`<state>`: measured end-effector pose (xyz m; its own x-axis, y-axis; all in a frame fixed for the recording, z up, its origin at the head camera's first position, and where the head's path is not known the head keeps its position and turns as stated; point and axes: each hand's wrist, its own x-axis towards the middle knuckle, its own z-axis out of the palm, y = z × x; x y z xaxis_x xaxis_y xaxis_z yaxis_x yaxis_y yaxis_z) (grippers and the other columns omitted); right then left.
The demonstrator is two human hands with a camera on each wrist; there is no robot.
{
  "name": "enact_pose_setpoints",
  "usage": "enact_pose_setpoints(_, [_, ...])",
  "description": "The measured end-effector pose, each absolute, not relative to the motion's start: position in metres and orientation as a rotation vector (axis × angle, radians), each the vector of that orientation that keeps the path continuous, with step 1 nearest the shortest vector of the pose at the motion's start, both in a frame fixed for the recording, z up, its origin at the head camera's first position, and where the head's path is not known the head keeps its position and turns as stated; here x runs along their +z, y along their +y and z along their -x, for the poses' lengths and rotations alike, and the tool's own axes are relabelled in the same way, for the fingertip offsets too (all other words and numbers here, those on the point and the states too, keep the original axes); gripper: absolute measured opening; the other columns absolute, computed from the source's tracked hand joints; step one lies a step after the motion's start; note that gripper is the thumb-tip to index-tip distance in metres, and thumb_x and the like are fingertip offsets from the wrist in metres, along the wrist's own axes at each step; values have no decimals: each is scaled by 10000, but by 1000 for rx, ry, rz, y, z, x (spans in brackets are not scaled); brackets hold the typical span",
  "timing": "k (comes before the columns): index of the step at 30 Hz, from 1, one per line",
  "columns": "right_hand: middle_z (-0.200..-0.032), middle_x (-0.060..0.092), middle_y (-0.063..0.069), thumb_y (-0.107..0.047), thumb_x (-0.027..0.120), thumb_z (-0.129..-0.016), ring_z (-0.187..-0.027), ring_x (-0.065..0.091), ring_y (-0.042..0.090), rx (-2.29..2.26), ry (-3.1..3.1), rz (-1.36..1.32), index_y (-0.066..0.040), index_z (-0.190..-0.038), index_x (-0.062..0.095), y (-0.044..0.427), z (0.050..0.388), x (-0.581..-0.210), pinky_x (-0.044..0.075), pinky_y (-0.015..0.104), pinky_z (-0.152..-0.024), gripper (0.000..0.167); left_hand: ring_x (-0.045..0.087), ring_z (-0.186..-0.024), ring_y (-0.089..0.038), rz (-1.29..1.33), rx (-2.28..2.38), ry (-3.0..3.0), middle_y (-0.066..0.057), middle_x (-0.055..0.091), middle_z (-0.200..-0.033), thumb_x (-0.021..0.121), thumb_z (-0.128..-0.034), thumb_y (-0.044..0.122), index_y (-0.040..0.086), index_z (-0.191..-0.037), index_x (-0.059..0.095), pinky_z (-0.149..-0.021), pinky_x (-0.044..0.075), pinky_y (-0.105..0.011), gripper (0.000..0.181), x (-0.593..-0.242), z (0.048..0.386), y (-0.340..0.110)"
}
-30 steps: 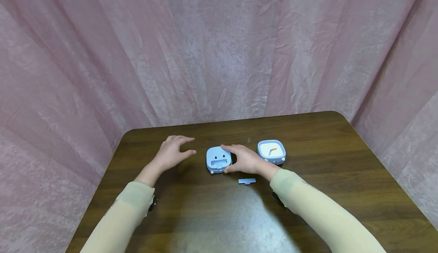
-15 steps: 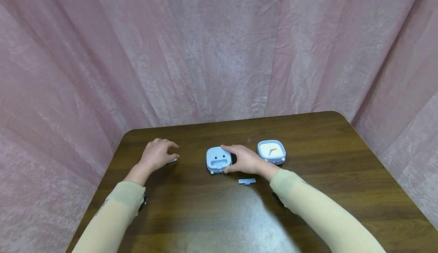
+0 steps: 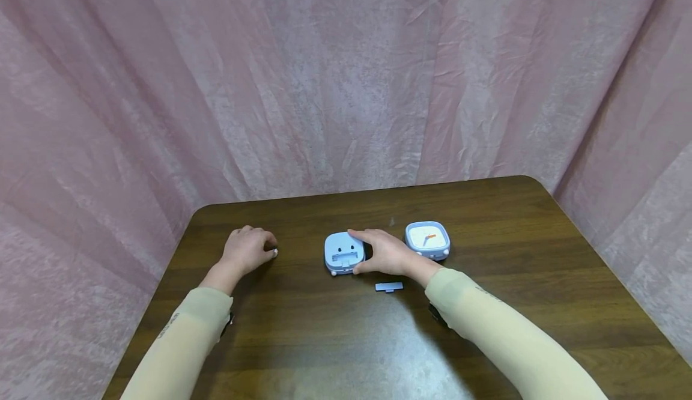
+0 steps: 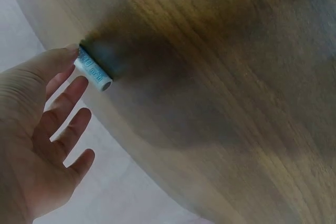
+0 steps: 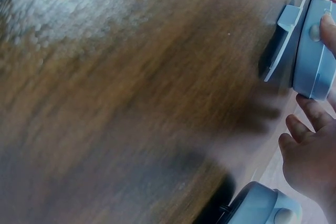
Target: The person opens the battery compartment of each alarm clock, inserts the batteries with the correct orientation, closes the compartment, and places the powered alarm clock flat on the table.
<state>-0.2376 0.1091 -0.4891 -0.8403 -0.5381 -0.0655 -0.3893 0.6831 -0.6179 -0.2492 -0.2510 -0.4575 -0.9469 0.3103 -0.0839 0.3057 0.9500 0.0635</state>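
My left hand pinches a small white cylindrical battery with blue lettering between thumb and forefinger, close above the table's left part. Its other fingers are loosely bent. In the head view only a bit of the battery shows at the fingertips. At mid-table a light-blue alarm clock lies face down, its back compartment uncovered. My right hand grips that clock's right side between thumb and fingers. A light-blue battery cover lies on the table just in front of it, and also shows beside the clock in the right wrist view.
A second light-blue alarm clock lies face up behind my right wrist, its white dial and orange hand showing. Pink curtains hang behind the brown wooden table. Light glares off the table's front part.
My left hand has moved left and down to the battery, and its thumb and forefinger have closed on it. The right hand stays on the face-down clock.
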Motion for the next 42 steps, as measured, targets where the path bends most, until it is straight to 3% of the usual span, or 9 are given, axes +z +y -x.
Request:
enact_pose_setpoints(22, [-1582,416,94,-462,845,-839,-1463,353,285,-889,2657,730,-259,-1603,380,109,237,-489,336,489,-1144,917,593,-1003,-302,-493,82,2990,-3,722,-1027,752,-940,250,162,-1072,776,-954,416,-566,161,-463,253,-250])
enact_pose_setpoints(42, [-1585,413,83,-465,843,-840,-1463,354,276,-892,2651,729,-279,-1605,369,109,237,-489,340,480,-1143,920,610,-1005,-300,-526,50,2978,22,710,-986,743,-948,239,181,-1008,771,-935,430,-560,88,-464,255,-251])
